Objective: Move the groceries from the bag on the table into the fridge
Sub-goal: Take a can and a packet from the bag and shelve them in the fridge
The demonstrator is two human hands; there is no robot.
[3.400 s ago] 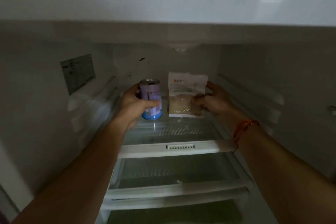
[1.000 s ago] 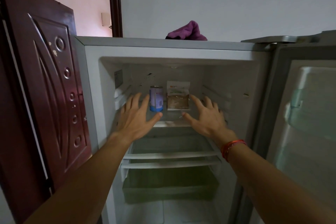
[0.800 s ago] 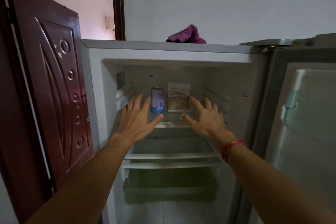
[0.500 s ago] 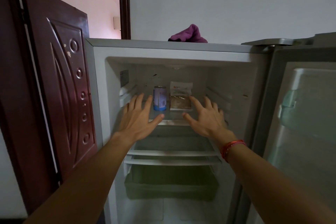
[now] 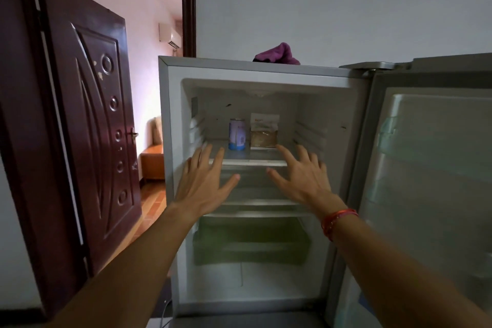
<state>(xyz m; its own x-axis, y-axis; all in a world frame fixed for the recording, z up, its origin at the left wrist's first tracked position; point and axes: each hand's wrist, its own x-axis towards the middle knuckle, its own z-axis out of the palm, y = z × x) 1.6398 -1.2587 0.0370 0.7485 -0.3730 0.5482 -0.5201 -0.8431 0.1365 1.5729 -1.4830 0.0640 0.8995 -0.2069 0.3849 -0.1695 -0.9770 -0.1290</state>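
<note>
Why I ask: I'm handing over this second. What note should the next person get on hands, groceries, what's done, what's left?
Left hand: open, fingers spread, holding nothing, in front of the fridge. Right hand: the same.
Can stands upright on the top shelf; packet stands beside it, on its right. Fridge door is open.
Done: can and packet are in.
Left: bag and table are out of view, so check for more groceries; then probably shut the door.

One head-worn view faces straight into the open fridge (image 5: 170, 194) from close, both forearms reaching forward.
</note>
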